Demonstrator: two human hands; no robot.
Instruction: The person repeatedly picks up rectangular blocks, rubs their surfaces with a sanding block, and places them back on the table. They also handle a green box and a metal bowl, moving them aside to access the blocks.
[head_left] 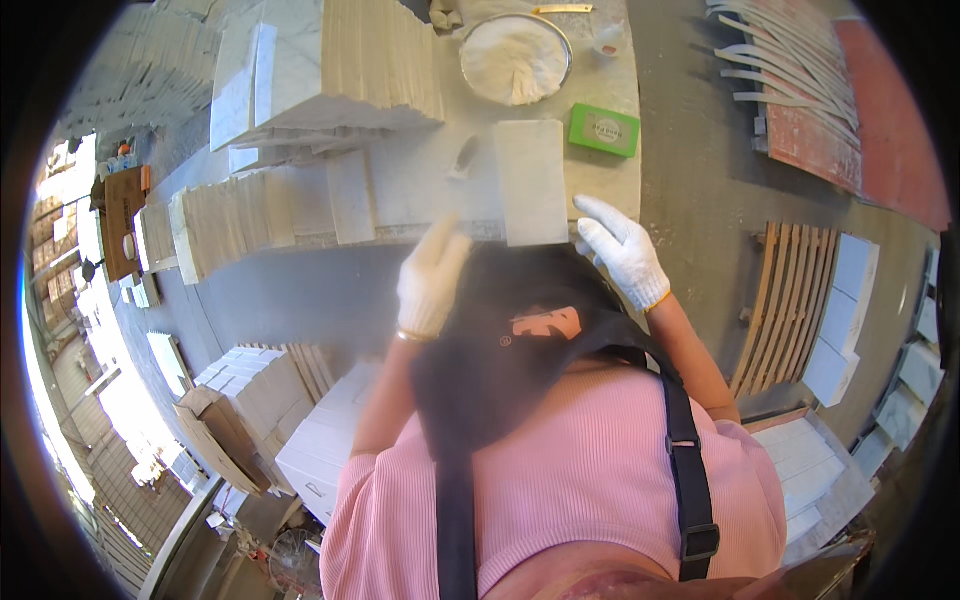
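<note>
The left hand (430,285) and right hand (625,255), both in white gloves, are near the front edge of the desk (420,190), 1 to each side of a pale slab (532,180) lying flat. The right hand's fingers extend just beside the slab; the left hand, hazy in view, points forward. A green box (604,131) lies to the slab's right. Beyond are a bowl of white powder (516,60) and a clear cup (608,42). Leftward stands a tall stack of slabs (370,65).

The fisheye camera on the person's head looks steeply down past the pink shirt (580,480), close above left hand (430,285) and right hand (625,255), facing forward across the bench (415,195).
</note>
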